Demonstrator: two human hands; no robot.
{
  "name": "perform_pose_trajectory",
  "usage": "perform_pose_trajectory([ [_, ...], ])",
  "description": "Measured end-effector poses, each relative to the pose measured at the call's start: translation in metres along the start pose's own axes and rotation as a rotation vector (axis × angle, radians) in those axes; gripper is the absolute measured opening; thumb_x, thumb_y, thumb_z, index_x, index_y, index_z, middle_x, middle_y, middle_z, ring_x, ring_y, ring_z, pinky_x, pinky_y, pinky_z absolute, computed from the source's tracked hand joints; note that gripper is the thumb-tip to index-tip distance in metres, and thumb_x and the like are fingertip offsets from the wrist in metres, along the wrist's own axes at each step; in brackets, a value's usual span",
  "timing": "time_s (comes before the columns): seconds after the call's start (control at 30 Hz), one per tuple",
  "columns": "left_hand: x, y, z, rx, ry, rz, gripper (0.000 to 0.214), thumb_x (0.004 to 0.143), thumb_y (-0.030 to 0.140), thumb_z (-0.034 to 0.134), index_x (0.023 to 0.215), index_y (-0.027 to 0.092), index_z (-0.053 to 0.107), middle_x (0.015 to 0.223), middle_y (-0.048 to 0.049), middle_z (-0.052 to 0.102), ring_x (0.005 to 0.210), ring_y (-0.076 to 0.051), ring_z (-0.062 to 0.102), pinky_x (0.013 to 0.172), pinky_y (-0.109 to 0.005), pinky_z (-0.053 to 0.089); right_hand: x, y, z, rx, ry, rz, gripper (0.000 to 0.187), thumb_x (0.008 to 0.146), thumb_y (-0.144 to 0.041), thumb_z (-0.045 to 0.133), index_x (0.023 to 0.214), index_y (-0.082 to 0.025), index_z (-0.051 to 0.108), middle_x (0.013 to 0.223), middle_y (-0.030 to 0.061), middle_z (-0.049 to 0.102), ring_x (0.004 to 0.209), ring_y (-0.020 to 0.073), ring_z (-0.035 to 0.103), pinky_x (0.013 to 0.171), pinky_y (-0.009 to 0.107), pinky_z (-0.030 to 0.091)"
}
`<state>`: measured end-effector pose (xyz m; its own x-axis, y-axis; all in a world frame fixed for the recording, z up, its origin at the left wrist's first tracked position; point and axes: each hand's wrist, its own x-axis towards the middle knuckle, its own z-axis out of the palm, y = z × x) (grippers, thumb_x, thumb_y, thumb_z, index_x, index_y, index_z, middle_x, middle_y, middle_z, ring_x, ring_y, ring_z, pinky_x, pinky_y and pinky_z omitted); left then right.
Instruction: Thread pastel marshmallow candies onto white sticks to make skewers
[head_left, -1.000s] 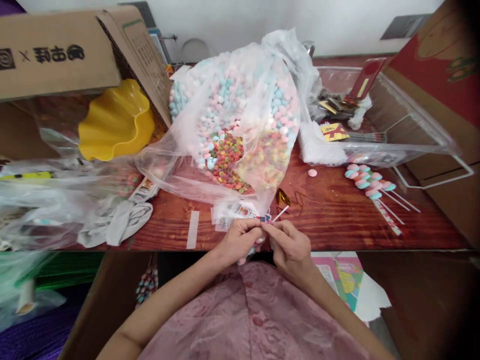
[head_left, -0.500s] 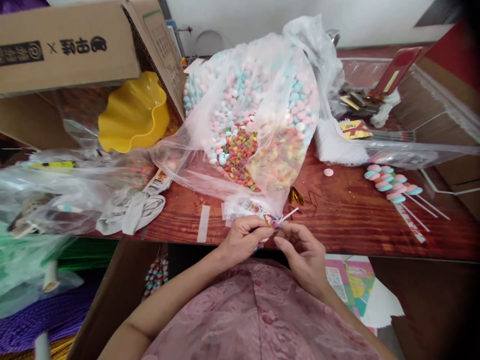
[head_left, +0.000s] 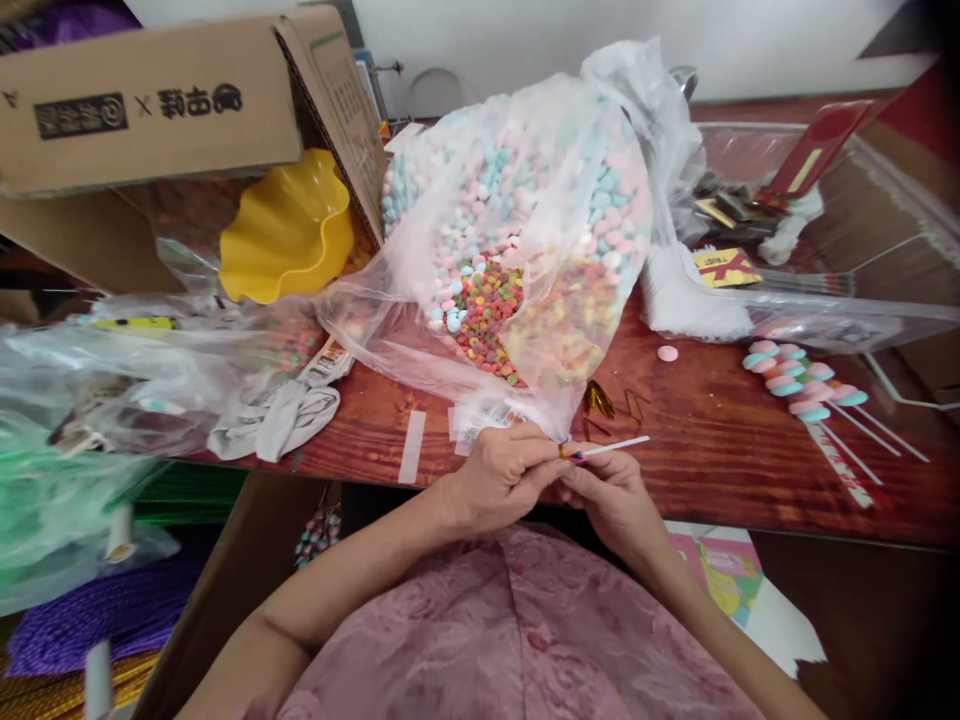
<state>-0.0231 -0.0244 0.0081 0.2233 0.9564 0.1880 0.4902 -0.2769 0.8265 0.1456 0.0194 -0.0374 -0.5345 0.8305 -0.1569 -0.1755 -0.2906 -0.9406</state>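
Left hand (head_left: 506, 478): pinched on white stick (head_left: 619, 445).
Right hand (head_left: 616, 492): curled alongside; fingertips partly hidden, hold cannot be told.
White stick: at fingertips, tip toward 3 o'clock.
Candy bag (head_left: 517, 225): 12 o'clock from hands.

Stick (head_left: 616, 446): one, white, thin, straight, with no bend visible. Pose: nearly level, tilted slightly, free end to the right and a little toward the far side. Position: base at the fingertips of left hand (head_left: 514, 478) and right hand (head_left: 609, 488), which meet there; in view, the free end shows against the table's front part. Tie (head_left: 564, 450): narrow, gold, at the left fingertips, near the stick's base; whether it is fully wound cannot be determined. Small bluish-purple patch beside it; detail too small. Remainder hidden by fingers.
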Motion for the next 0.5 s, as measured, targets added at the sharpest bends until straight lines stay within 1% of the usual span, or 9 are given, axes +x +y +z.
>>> perform_pose_trajectory([
  [0.13, 0.005, 0.004, -0.006, 0.054, -0.038, 0.008, 0.036, 0.098, 0.028, 0.042, 0.080, 0.017, 0.071, 0.080, -0.0088, 0.066, 0.079, -0.018, 0.059, 0.075, -0.028, 0.045, 0.010, -0.003, -0.005, -0.052, -0.096, -0.028, 0.035, 0.076, -0.049, 0.075, 0.067, -0.018, 0.062, 0.051, -0.0055, 0.045, 0.044, 0.0079, 0.036, 0.043, 0.022, 0.031],
  [0.2, 0.007, 0.005, -0.011, 0.033, -0.071, -0.055, 0.035, 0.095, 0.029, 0.046, 0.070, 0.018, 0.067, 0.071, -0.0055, 0.061, 0.072, -0.016, 0.055, 0.072, -0.027, 0.045, 0.014, -0.009, -0.010, -0.116, -0.144, -0.055, 0.028, 0.077, -0.041, 0.075, 0.067, -0.018, 0.063, 0.052, -0.0040, 0.048, 0.047, 0.0093, 0.040, 0.045, 0.022, 0.033],
  [0.23, 0.007, 0.005, -0.014, -0.017, -0.092, -0.100, 0.035, 0.093, 0.030, 0.049, 0.064, 0.018, 0.064, 0.066, -0.0036, 0.058, 0.067, -0.014, 0.053, 0.069, -0.026, 0.044, 0.015, -0.013, -0.012, -0.200, -0.176, -0.123, 0.023, 0.080, -0.035, 0.073, 0.067, -0.018, 0.064, 0.056, -0.0022, 0.052, 0.051, 0.0104, 0.044, 0.048, 0.023, 0.035],
  [0.27, 0.008, 0.005, -0.018, -0.101, -0.119, -0.158, 0.035, 0.091, 0.032, 0.053, 0.059, 0.018, 0.061, 0.062, -0.0019, 0.055, 0.062, -0.013, 0.050, 0.065, -0.025, 0.043, 0.015, -0.018, -0.014, -0.323, -0.211, -0.245, 0.017, 0.083, -0.028, 0.070, 0.070, -0.018, 0.066, 0.060, -0.0002, 0.057, 0.055, 0.0117, 0.049, 0.052, 0.024, 0.038],
  [0.3, 0.008, 0.004, -0.021, -0.213, -0.162, -0.236, 0.035, 0.087, 0.033, 0.056, 0.056, 0.017, 0.059, 0.059, -0.0006, 0.052, 0.057, -0.011, 0.047, 0.060, -0.024, 0.042, 0.014, -0.024, -0.016, -0.474, -0.249, -0.422, 0.012, 0.086, -0.021, 0.065, 0.074, -0.018, 0.067, 0.066, 0.0018, 0.061, 0.060, 0.0129, 0.053, 0.056, 0.025, 0.041],
  [0.37, 0.008, 0.002, -0.026, -0.471, -0.292, -0.435, 0.028, 0.079, 0.034, 0.065, 0.057, 0.017, 0.061, 0.055, 0.0010, 0.053, 0.050, -0.009, 0.046, 0.049, -0.022, 0.040, 0.010, -0.037, -0.018, -0.795, -0.345, -0.857, 0.018, 0.092, -0.014, 0.052, 0.089, -0.019, 0.069, 0.074, 0.0047, 0.065, 0.066, 0.0148, 0.057, 0.062, 0.028, 0.044],
  [0.4, 0.008, 0.000, -0.028, -0.587, -0.370, -0.539, 0.022, 0.073, 0.034, 0.069, 0.060, 0.017, 0.064, 0.055, 0.0012, 0.055, 0.047, -0.009, 0.047, 0.044, -0.021, 0.039, 0.008, -0.043, -0.017, -0.926, -0.400, -1.043, 0.023, 0.094, -0.013, 0.047, 0.096, -0.019, 0.069, 0.075, 0.0056, 0.066, 0.067, 0.0156, 0.058, 0.063, 0.029, 0.046],
  [0.43, 0.007, -0.001, -0.029, -0.681, -0.451, -0.630, 0.017, 0.068, 0.033, 0.073, 0.062, 0.018, 0.068, 0.054, 0.0010, 0.057, 0.044, -0.009, 0.048, 0.041, -0.020, 0.039, 0.005, -0.048, -0.017, -1.020, -0.460, -1.169, 0.025, 0.095, -0.013, 0.044, 0.102, -0.018, 0.068, 0.076, 0.0063, 0.066, 0.068, 0.0163, 0.058, 0.064, 0.031, 0.047],
  [0.5, 0.005, -0.004, -0.028, -0.802, -0.600, -0.740, 0.015, 0.060, 0.030, 0.078, 0.062, 0.018, 0.071, 0.053, 0.0000, 0.061, 0.040, -0.010, 0.051, 0.036, -0.020, 0.041, 0.000, -0.056, -0.014, -1.160, -0.597, -1.298, 0.028, 0.096, -0.013, 0.042, 0.108, -0.016, 0.067, 0.078, 0.0074, 0.067, 0.069, 0.0173, 0.059, 0.066, 0.034, 0.049],
])
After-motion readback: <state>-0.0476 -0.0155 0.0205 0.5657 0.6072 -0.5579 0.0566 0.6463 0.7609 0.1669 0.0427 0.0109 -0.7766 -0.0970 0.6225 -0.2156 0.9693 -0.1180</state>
